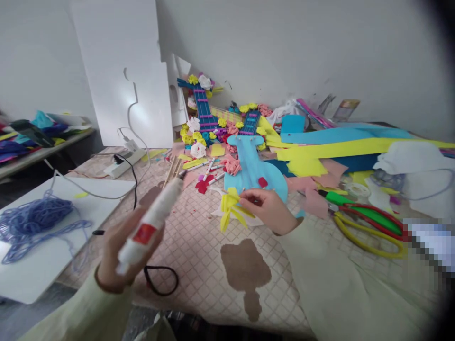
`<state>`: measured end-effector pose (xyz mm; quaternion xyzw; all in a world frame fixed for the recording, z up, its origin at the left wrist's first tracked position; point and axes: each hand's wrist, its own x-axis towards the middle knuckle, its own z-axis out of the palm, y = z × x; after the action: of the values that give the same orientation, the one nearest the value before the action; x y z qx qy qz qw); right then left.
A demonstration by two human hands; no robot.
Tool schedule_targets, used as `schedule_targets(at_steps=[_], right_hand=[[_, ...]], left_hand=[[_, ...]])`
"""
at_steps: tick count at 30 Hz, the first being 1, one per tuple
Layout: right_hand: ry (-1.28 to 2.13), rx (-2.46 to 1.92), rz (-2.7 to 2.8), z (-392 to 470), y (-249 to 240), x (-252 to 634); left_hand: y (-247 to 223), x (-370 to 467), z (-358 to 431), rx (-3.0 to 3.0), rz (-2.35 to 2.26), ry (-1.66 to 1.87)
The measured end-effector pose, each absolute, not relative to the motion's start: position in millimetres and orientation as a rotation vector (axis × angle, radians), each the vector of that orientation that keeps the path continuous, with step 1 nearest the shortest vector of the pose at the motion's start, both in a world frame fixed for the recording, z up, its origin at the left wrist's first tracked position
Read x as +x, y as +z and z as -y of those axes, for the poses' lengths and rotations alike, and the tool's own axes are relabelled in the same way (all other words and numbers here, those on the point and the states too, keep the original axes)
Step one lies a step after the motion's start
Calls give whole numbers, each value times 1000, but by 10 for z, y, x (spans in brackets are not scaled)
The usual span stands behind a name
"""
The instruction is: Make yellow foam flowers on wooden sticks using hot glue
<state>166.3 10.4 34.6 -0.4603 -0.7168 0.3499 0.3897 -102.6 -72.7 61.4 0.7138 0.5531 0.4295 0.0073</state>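
My left hand (121, 248) is wrapped round a white glue bottle (151, 227) with a red label, held tilted above the table. My right hand (265, 208) is closed, its fingertips pinching the edge of a yellow paper piece (232, 208) with several pointed strips. Behind the right hand lies a light blue guitar-like cutout (249, 163) with a small red piece (262, 182) on it. A white paper piece shows partly under the yellow one.
Scissors (369, 232) with red and yellow handles lie at the right. Blue yarn (35, 222) rests on a white board (39, 279) at the left, near a power strip (124, 163). Decorated dark blue pieces (205, 111) and paper strips line the back. A black cord loop (161, 280) lies in front.
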Motion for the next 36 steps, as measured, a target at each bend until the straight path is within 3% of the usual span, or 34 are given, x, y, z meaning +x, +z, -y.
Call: schedule_targets(at_steps=[4,13,36], right_hand=[[973,-1186,1811,-81,378,1645],[953,-1182,1864,-66,394,1642],[962,-1139,1872,-60,380,1653]], left_hand=[[521,-816,852,2777,-1430,1072],[395,-634,746,2874,-1462,711],[365,-577,700,2896,-1421,662]])
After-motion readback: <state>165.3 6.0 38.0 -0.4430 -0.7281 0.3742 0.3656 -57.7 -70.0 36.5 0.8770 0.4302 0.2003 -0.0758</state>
